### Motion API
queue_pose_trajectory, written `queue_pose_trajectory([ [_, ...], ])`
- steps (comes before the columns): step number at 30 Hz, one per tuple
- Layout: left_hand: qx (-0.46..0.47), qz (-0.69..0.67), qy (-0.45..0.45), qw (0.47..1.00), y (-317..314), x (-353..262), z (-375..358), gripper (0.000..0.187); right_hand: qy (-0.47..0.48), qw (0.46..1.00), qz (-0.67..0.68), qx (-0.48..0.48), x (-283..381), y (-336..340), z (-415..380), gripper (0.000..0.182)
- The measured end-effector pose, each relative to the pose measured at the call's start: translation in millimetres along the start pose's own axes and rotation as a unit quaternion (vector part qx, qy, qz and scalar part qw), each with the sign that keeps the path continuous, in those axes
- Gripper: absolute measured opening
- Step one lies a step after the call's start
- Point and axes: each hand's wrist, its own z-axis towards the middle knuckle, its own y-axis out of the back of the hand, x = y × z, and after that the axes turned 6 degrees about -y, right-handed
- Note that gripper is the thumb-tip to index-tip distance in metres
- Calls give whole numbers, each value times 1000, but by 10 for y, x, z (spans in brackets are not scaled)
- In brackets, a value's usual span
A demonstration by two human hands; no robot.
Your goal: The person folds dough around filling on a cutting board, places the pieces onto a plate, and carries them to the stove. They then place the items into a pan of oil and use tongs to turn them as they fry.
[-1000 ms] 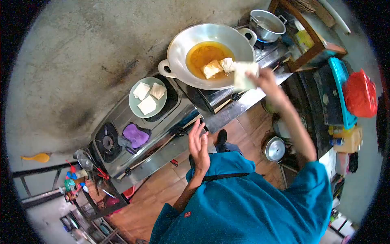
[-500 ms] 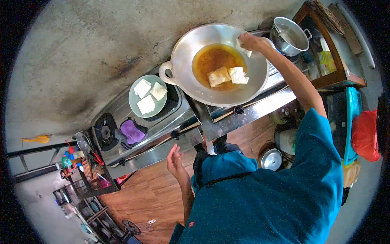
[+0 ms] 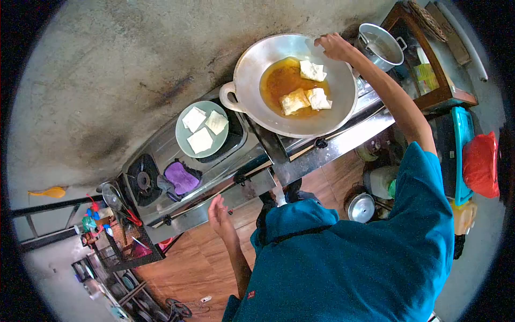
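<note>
A big silvery wok (image 3: pixel 249 70) holds amber oil (image 3: pixel 276 83). Three folded wrapped parcels lie in it: a white one (image 3: pixel 313 71) near the far right of the oil, a browned one (image 3: pixel 294 101) and a pale one (image 3: pixel 319 99) side by side nearer me. My right hand (image 3: pixel 335 47) is over the wok's far right rim with nothing in it, fingers loosely bent and apart. My left hand (image 3: pixel 221 217) hangs in front of the stove, open and empty. Three more white parcels (image 3: pixel 200 140) rest on a pale green plate (image 3: pixel 185 147) left of the wok.
The plate stands on a stove (image 3: pixel 155 185) beside a purple cloth (image 3: pixel 182 178) and a bare burner (image 3: pixel 142 181). A metal pot (image 3: pixel 382 48) and a wood-framed glass cabinet (image 3: pixel 429 75) are at the right. The wall (image 3: pixel 134 64) rises behind.
My right hand has let go of a white parcel, which now lies in the oil, and has drawn up toward the rim. My left hand has shifted slightly left and down.
</note>
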Motion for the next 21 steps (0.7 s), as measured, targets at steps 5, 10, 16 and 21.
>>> queue_pose_trajectory([
  [5, -31, 2, -29, 999, 378, 54, 213, 31, -63, 996, 60, -10, 124, 331, -38, 32],
  [10, -111, 128, -100, 980, 986, 346, 513, 27, -16, 969, 220, -112, 709, 1080, -272, 29],
  [16, -156, 204, -104, 961, 1558, 544, 819, 31, 3, 791, 597, 136, 3418, 1626, -1477, 27],
  [21, -206, 309, -155, 916, 1750, 597, 1191, 43, 71, 809, 564, 149, 5494, 442, -1499, 31],
])
